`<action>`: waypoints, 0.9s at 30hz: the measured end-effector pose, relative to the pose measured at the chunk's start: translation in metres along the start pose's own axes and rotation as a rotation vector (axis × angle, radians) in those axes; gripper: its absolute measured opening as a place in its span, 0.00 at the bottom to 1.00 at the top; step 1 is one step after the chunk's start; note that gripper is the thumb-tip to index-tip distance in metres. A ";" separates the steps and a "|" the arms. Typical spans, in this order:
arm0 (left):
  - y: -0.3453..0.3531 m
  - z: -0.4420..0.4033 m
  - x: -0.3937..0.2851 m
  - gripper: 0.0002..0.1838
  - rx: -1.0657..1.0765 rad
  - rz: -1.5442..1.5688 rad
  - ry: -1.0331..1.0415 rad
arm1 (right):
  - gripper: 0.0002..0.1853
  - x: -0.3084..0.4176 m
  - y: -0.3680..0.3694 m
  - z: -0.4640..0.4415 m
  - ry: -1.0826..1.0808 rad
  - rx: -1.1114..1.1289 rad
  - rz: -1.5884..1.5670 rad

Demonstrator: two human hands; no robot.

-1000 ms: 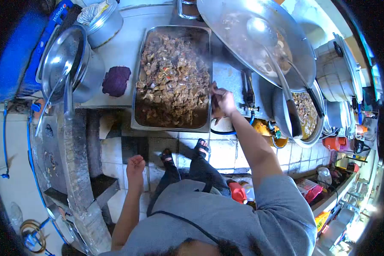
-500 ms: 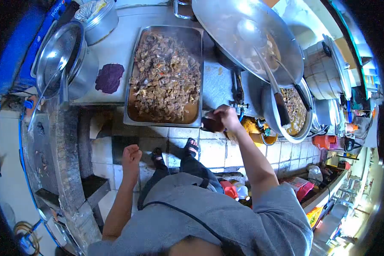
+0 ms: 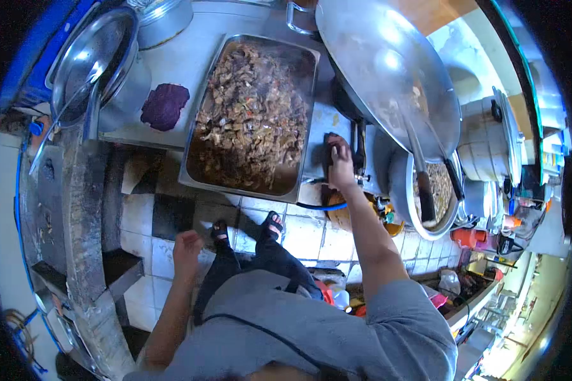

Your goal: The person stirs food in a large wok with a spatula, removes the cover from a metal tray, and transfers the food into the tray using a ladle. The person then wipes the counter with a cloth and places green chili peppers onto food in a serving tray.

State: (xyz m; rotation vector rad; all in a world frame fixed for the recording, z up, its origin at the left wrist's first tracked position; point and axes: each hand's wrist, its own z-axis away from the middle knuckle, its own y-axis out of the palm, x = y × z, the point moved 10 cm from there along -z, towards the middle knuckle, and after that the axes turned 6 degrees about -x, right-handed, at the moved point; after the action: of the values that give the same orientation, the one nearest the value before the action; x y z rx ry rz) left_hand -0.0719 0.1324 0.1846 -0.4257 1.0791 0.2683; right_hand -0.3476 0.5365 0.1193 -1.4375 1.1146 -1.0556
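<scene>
My right hand (image 3: 341, 166) presses a dark reddish-brown cloth (image 3: 332, 141) on the metal counter between the food tray and the burner. Its fingers are closed over the cloth, which they partly hide. Near my body, in the air above the tiled floor, my left hand (image 3: 187, 246) is loosely curled and slightly blurred, with nothing visible in it. Left of my right hand, the steel tray (image 3: 238, 192) holds chopped cooked meat (image 3: 254, 108) in brown liquid.
A large, tilted wok (image 3: 368, 57) with two long-handled ladles stands at the back right. Below it is a pot of food (image 3: 440, 184). A folded purple cloth (image 3: 165, 106) lies left of the tray, beside a steel colander (image 3: 89, 57). A gas valve (image 3: 363, 178) sticks out near my right wrist.
My right hand has moved from the tray's front corner up onto the counter with the cloth. My left hand has dropped slightly. The camera view has shifted and tilted.
</scene>
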 end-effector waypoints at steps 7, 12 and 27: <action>-0.034 0.020 0.026 0.14 -0.160 0.012 -0.137 | 0.33 -0.019 0.057 -0.086 0.212 -0.078 -0.065; -0.047 0.029 0.062 0.14 -0.202 0.038 -0.196 | 0.30 -0.004 0.050 -0.145 0.072 -0.062 -0.237; -0.036 -0.017 0.077 0.11 -0.072 -0.007 -0.030 | 0.16 0.023 -0.059 -0.001 -0.255 0.015 0.095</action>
State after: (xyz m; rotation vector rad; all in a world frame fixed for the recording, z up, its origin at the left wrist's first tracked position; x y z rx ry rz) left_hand -0.0359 0.0933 0.1164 -0.4879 1.0411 0.3072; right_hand -0.3370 0.5188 0.1787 -1.4472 0.9787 -0.7873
